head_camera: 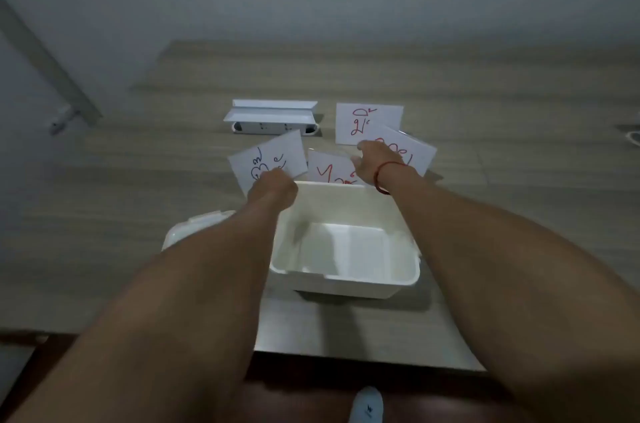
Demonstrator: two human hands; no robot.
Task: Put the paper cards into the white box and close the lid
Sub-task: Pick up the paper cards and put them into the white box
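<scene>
The white box [346, 280] stands open and empty near the table's front edge. Its lid [194, 227] lies to its left, partly hidden by my left forearm. My left hand [273, 188] pinches a card with blue writing [268, 159], lifted and tilted just beyond the box. My right hand [372, 161] rests on a card with red writing [403, 149] to the right. A third card with red marks [329, 169] lies between my hands behind the box rim. A fourth card [369, 123] lies farther back.
A white power strip housing [272, 117] sits at the back of the wooden table [519, 145]. A grey wall rises behind the table. A metal leg [52, 76] slants at the far left. A shoe tip [367, 405] shows below the table edge.
</scene>
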